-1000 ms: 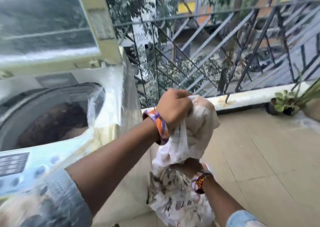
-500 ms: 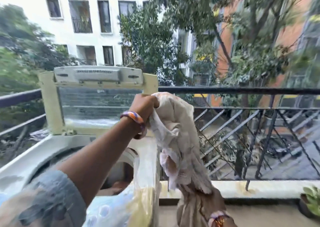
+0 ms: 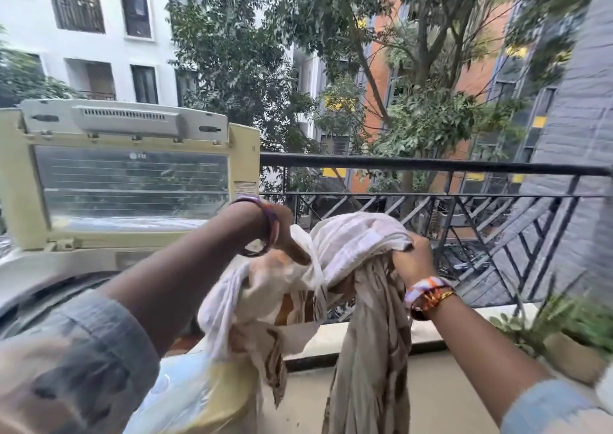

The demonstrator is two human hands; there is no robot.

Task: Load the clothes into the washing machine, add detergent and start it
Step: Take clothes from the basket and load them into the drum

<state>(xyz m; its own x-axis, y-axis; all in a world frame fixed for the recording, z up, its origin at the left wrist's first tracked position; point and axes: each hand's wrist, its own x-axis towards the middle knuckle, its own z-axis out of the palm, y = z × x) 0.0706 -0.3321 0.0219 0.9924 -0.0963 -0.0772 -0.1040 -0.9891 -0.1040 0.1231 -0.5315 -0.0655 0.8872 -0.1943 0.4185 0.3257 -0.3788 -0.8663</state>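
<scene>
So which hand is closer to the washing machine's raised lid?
Left. The left hand grips the bundle of clothes just beside the lid, by its right edge. The right hand holds the bundle's other end, farther out toward the balcony railing.

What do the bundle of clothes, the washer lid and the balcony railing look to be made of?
Bundle of clothes: soft woven fabric, probably cotton, matte; it creases and hangs limp from both hands.
Washer lid: yellowed cream plastic frame around a clear glossy pane, glass or plastic; the pane shows reflections.
Balcony railing: dark painted metal, judging by its thin rigid bars.
</scene>
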